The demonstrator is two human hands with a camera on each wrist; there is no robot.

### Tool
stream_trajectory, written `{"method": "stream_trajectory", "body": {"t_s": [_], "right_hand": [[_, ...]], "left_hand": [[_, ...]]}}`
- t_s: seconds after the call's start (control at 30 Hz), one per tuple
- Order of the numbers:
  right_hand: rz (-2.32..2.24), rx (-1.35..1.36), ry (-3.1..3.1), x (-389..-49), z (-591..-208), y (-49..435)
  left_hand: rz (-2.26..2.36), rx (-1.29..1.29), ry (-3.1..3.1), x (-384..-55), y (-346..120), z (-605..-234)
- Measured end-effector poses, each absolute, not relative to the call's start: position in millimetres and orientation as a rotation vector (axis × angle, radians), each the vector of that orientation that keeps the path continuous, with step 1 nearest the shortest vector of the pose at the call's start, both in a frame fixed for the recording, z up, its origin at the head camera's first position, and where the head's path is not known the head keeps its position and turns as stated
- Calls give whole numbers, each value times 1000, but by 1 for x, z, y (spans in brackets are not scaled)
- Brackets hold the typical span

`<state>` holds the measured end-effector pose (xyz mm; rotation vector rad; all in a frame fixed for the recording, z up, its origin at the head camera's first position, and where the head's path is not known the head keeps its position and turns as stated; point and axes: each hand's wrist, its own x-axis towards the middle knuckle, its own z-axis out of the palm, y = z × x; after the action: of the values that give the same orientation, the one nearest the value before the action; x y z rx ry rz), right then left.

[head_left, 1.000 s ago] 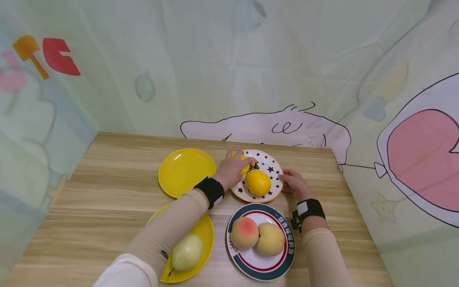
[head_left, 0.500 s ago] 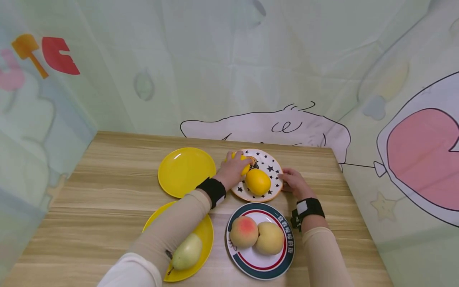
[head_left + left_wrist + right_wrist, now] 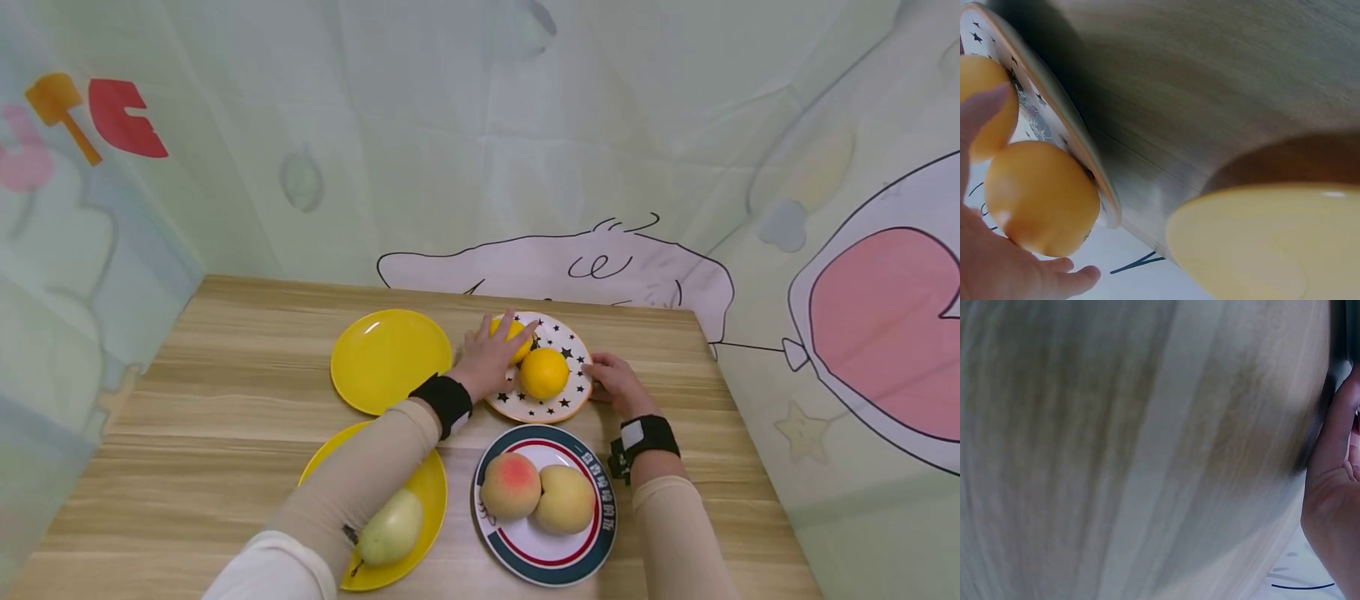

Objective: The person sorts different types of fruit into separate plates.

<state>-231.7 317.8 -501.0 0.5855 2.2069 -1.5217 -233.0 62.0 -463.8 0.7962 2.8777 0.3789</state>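
Two yellow-orange fruits lie on a white plate with black stars (image 3: 551, 409) at the back of the table. My left hand (image 3: 486, 360) spreads its fingers over the rear fruit (image 3: 522, 349), also seen in the left wrist view as the lower fruit (image 3: 1041, 197). Its thumb reaches across the front fruit (image 3: 544, 373); whether it touches cannot be told. My right hand (image 3: 618, 385) pinches the plate's right rim, its lower fingers hidden. In the right wrist view, the right hand (image 3: 1335, 487) shows at the right edge.
An unloaded yellow plate (image 3: 390, 358) stands left of the starred plate. In front, another yellow plate (image 3: 433, 500) bears a pear (image 3: 392, 529), partly under my left forearm. A dark-rimmed plate (image 3: 540, 575) holds two peaches (image 3: 512, 486). A printed cloth (image 3: 465, 150) hangs behind the table.
My left fingers have spread from their grip round the rear fruit, which now sits slightly farther right. The front fruit has shifted a little and turned. My right hand stays at the rim.
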Motion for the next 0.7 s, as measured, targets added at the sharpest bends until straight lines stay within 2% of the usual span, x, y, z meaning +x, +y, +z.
{"method": "stream_trajectory", "body": {"t_s": [0.7], "right_hand": [[-1519,603,2204,-229,-499,318]], "left_hand": [[501,611,2835,-230,38,-448]]}}
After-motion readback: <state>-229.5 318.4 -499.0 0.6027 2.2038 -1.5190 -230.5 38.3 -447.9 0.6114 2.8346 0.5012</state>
